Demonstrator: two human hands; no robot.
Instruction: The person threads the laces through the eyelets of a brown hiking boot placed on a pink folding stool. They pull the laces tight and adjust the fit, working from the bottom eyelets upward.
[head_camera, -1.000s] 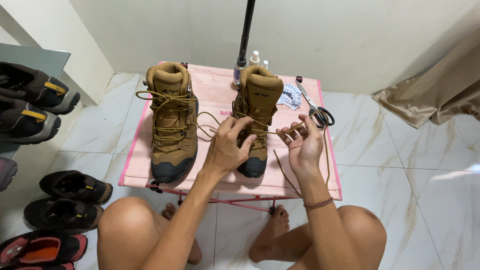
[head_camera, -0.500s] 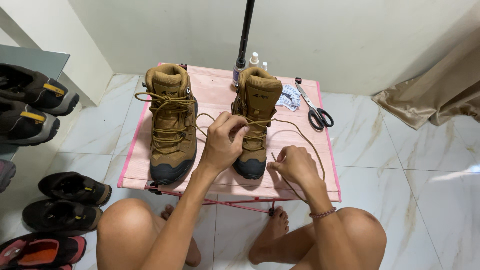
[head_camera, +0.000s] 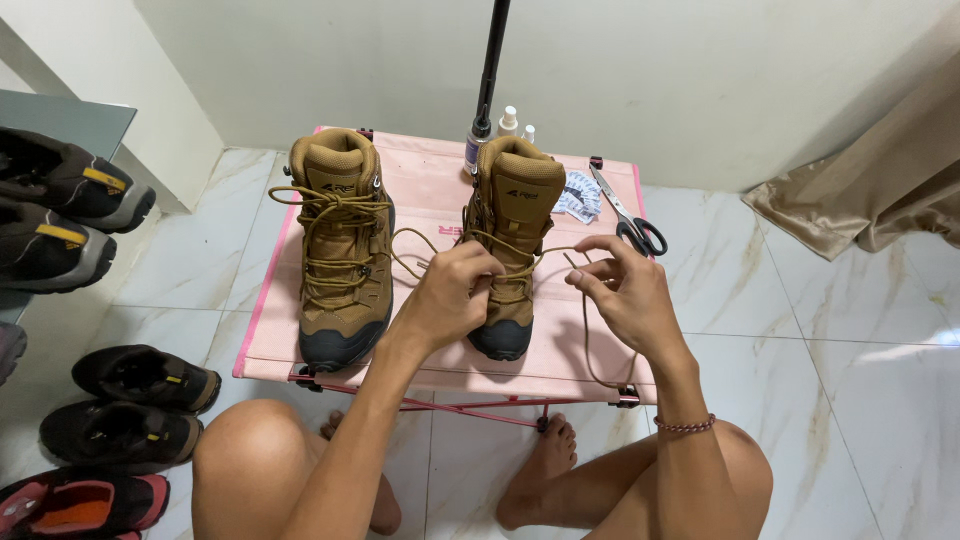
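Lacing half done: left boot (head_camera: 340, 250) fully laced on pink table (head_camera: 430, 190); right boot (head_camera: 510, 250) still loose, left hand (head_camera: 450, 300) pinching its lace (head_camera: 585, 340), right hand (head_camera: 625, 295) holding the lace end.

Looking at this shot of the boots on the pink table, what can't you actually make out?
- Head view: the lower laces of the right boot are hidden by the left hand.
- The pole is cut off by the top edge.
- The small bottles behind that boot are mostly hidden.
- The shoes at the left edge are cut off.
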